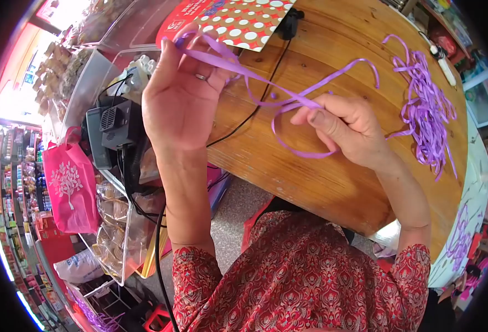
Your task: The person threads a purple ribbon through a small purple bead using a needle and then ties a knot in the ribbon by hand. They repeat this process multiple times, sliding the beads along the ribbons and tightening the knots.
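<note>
A narrow purple ribbon [266, 83] stretches between my two hands above the wooden table. My left hand [186, 91] is raised with its palm showing and a ring on one finger. The ribbon runs across its bent fingertips near the thumb, where it is held. My right hand [352, 127] pinches the ribbon between thumb and fingers. From that pinch one loop curves down toward the table, and a loose end reaches up and to the right. A tangled heap of purple ribbon [426, 110] lies on the table to the right of my right hand.
A patterned red, gold and white card [241, 25] lies at the far side of the wooden table [310, 180]. A black cable [277, 69] crosses the tabletop. At left are a black device [117, 124], clear plastic bins [111, 221] and a pink bag [71, 188].
</note>
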The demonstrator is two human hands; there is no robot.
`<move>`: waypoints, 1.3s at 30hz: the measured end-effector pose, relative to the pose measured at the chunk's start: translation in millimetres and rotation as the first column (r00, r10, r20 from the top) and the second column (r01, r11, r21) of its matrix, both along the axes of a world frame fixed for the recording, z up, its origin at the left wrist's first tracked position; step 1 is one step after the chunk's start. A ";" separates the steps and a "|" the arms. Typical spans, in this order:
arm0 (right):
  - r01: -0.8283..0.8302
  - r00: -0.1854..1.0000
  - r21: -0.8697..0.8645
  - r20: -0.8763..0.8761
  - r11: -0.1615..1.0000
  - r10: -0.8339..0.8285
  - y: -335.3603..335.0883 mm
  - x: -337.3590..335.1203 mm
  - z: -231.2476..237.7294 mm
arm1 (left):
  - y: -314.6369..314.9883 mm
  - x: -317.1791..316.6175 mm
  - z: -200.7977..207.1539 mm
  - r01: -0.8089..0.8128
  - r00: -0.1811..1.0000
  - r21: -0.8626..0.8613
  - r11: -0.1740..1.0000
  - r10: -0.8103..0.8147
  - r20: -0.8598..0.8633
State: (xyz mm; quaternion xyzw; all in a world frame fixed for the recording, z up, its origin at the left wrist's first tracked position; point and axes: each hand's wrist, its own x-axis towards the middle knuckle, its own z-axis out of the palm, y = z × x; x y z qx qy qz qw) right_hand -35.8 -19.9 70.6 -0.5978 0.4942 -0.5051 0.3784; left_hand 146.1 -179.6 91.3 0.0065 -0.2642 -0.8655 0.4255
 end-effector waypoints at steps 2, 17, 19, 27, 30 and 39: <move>0.041 0.999 -0.009 -0.033 0.999 -0.041 4.2 -6.8 0.2 | 3.3 -6.0 -1.7 0.023 1.000 0.064 0.998 -0.023 -0.005; 0.384 0.919 -0.089 -0.057 0.919 -0.389 58.2 -80.3 7.9 | -16.0 3.8 -0.1 -0.366 0.908 -0.281 0.887 0.406 0.100; 0.416 0.909 -0.179 0.055 0.891 -0.414 66.1 -84.6 13.1 | -12.5 0.2 1.6 -0.442 0.843 -0.421 0.792 0.527 0.108; 0.535 0.698 -0.223 -0.427 0.815 -0.575 52.6 -104.3 0.0 | -9.5 9.1 19.4 -0.386 0.916 -0.281 0.878 0.401 -0.007; 0.252 0.620 -0.419 -0.622 0.872 -0.478 11.5 -111.6 -28.3 | 16.3 -5.0 36.4 -0.229 0.972 -0.338 0.913 0.230 -0.037; 0.087 0.566 -0.419 -0.726 0.904 -0.391 -64.9 -134.6 -84.4 | 16.2 -17.1 18.5 -0.048 0.998 -0.456 0.889 0.023 -0.060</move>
